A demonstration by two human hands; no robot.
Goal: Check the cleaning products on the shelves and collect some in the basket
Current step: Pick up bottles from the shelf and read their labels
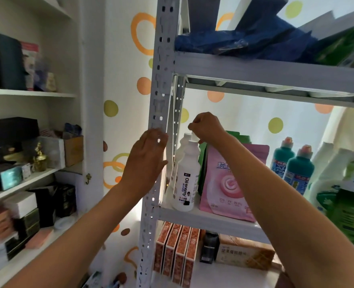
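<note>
Head view, looking up into a white metal rack [255,68], and both arms are raised to the middle shelf [209,220]. The right hand [207,126] is up at the top of the white bottle [187,173], the one labelled "Oil enemy", standing upright at the left end of that shelf. Its fingers are curled down and bunched together right at the bottle's cap; the cap sits just under the fingertips, mostly hidden by them, so whether they truly pinch it cannot be told from here. A second white bottle [180,150] stands close behind the first, its neck poking out to the left.

The left hand [147,159] is flat against the rack's perforated upright post [161,80], fingers straight and only slightly spread, palm pressed to the metal, just left of the bottles and not touching them.

Right of the white bottle, a pink pouch [228,179] stands upright, touching or nearly touching it, with a green pouch [239,136] behind. Farther right are two teal bottles [296,169] with orange caps, then big green-and-white jugs [342,196] at the frame edge.

Upper shelf: a crumpled blue bag [244,41]. Lower shelf: a row of orange boxes [176,254] standing on end and a tan carton [244,255]. Far left, a white wall shelf unit [30,93] stacked with assorted boxes.
</note>
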